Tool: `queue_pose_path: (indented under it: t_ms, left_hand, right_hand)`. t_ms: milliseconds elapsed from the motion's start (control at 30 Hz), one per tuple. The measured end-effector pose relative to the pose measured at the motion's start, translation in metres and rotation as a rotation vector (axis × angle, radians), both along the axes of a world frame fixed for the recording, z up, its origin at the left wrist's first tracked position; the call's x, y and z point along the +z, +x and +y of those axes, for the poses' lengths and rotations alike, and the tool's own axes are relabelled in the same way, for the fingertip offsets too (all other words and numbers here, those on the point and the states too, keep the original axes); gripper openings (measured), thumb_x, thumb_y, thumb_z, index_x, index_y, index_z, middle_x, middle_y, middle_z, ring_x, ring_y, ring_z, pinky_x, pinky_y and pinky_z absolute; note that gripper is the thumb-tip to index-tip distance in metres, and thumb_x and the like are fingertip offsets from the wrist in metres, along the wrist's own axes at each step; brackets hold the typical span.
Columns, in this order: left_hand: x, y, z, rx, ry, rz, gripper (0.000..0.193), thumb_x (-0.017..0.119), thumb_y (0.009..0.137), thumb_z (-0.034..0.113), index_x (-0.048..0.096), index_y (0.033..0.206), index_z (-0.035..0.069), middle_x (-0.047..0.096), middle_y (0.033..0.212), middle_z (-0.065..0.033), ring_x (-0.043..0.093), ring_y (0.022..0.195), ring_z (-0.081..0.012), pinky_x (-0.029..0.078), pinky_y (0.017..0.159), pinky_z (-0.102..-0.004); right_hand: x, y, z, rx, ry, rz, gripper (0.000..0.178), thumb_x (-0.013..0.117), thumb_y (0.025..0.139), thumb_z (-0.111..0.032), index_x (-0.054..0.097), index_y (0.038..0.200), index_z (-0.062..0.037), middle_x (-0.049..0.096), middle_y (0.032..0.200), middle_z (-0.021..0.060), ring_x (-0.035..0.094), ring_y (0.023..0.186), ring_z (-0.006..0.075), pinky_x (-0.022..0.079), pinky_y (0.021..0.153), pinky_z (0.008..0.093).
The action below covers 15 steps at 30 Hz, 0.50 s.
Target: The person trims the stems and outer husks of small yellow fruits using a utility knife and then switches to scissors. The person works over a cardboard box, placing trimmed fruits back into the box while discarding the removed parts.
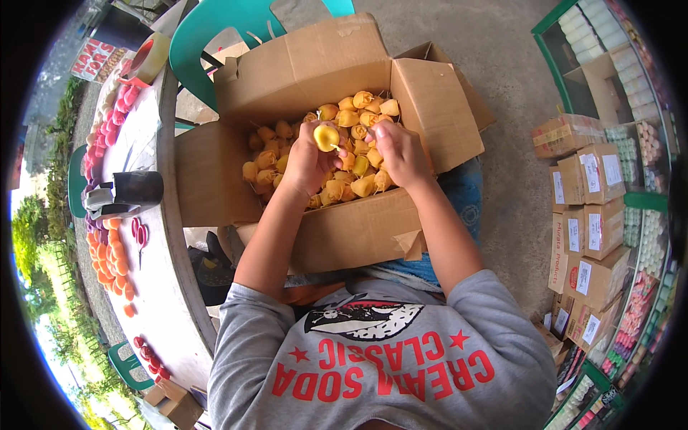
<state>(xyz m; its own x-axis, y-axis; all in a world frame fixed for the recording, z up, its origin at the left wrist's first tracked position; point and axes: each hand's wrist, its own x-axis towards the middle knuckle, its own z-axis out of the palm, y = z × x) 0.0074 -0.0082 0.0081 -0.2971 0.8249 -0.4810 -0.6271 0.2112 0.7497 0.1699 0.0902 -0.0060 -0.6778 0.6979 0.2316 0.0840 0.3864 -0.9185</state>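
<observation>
In front of me an open cardboard box (351, 233) holds a heap of orange-yellow rose-shaped candles (362, 186). Over the heap, my left hand (307, 163) is closed around a yellow candle (326, 138), its smooth round end turned up. A short pale bit like a wick sticks out beside that candle. My right hand (400, 154) is just to the right, thumb and fingers pinched together. Whatever lies between those fingertips is too small to make out. Some of the heap is hidden behind both hands.
On the left a white table (161, 269) bears rows of pink, orange and red pieces, scissors (140, 233), a dark tape dispenser (136, 188) and a tape roll (149, 59). A teal chair (190, 54) stands behind the box. Stacked cartons (591, 222) and filled shelves line the right.
</observation>
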Motion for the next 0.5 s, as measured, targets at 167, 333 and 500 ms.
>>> queue_pose_path:
  t_ms: [167, 333, 500]
  left_hand:
    - [-0.009, 0.018, 0.005, 0.346, -0.057, -0.083, 0.029, 0.041, 0.092, 0.038, 0.053, 0.088, 0.011, 0.056, 0.073, -0.0027, 0.046, 0.058, -0.0104, 0.035, 0.05, -0.0243]
    - [-0.004, 0.019, -0.001, 0.29, 0.225, -0.27, 0.011, 0.039, 0.09, 0.023, 0.045, 0.091, 0.014, 0.058, 0.087, -0.0069, 0.05, 0.066, -0.0185, 0.042, 0.061, -0.0309]
    - [-0.015, 0.017, -0.002, 0.283, 0.219, 0.236, 0.011, 0.04, 0.092, 0.022, 0.044, 0.088, 0.013, 0.055, 0.082, -0.0028, 0.05, 0.069, -0.0116, 0.042, 0.053, -0.0252]
  right_hand:
    - [-0.005, -0.011, -0.016, 0.067, 0.502, -0.077, 0.029, 0.053, 0.09, -0.031, 0.052, 0.072, -0.0086, 0.057, 0.06, 0.0075, 0.058, 0.053, 0.0271, 0.045, 0.047, 0.0377]
    - [-0.006, -0.013, -0.014, -0.014, 0.524, -0.083, 0.028, 0.053, 0.09, -0.031, 0.049, 0.073, -0.0093, 0.056, 0.061, 0.007, 0.058, 0.053, 0.0269, 0.045, 0.047, 0.0376]
    - [-0.004, -0.013, -0.016, 0.02, 0.547, -0.194, 0.029, 0.052, 0.091, -0.031, 0.05, 0.071, -0.0091, 0.057, 0.061, 0.007, 0.058, 0.052, 0.0264, 0.045, 0.047, 0.0373]
